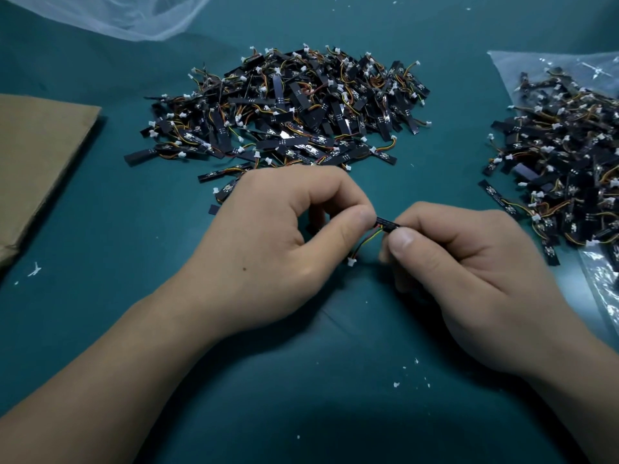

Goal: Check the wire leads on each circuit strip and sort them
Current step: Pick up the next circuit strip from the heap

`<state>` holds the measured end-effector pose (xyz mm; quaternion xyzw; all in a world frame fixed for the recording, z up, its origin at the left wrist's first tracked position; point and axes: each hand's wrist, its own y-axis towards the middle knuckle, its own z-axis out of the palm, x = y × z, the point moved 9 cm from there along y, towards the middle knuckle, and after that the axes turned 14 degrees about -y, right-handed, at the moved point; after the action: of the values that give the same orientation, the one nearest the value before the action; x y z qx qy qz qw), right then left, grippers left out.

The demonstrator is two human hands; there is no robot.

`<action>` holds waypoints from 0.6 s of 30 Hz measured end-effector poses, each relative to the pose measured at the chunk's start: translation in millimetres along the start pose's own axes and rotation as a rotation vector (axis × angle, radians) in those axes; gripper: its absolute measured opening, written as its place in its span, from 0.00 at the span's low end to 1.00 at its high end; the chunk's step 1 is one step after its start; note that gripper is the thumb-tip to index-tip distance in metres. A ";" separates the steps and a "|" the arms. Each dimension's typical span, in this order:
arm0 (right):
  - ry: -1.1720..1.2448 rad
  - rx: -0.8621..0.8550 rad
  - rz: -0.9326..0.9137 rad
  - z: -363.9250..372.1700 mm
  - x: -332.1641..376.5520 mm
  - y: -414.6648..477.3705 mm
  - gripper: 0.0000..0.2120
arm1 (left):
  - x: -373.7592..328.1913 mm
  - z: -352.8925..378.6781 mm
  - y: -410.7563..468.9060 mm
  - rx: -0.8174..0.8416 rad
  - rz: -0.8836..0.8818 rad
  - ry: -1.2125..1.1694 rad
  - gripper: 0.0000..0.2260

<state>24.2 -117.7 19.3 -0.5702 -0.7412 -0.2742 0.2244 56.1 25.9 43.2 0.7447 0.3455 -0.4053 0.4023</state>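
Covering the whole bench is a teal mat (100, 296), and the big pile (288, 108) of black strips sits mid-table toward the far side, so I'll place everything off that. The open room is on the near side of the big pile: a wide bare stretch of mat runs down to the bottom edge of the view, crossed only by the two forearms. Left of the big pile, a cardboard sheet (37, 162) lies flat, with a band of bare mat between its right edge and the pile. Right of the big pile, across another bare gap, a clear bag (522, 72) holds a second pile (562, 169) that spills over its left edge onto the mat. Behind and left of the big pile, white netting (127, 15) pokes in from the top edge. Just in front of the big pile, the left hand (268, 249) and right hand (469, 272) each pinch one end of a single circuit strip (387, 225) between thumb and fingertips. Its wire leads (366, 241) droop to a white connector (351, 261). White crumbs (415, 363) dot the mat well in front of the pile. Printing on the strips is too small to read.
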 end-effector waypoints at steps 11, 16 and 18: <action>0.014 -0.009 -0.015 -2.0 2.3 0.0 0.16 | -1.6 3.6 -0.2 0.034 0.006 0.055 0.07; 0.002 -0.008 -0.018 -1.6 3.2 0.3 0.16 | -2.0 3.7 0.5 0.029 0.007 0.072 0.07; 0.008 -0.010 -0.022 -2.0 3.1 0.4 0.16 | -3.4 5.1 0.5 0.044 0.019 0.065 0.06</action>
<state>23.8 -116.7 22.9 -0.5619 -0.7452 -0.2827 0.2214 53.4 20.6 44.5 0.7693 0.3423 -0.3844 0.3784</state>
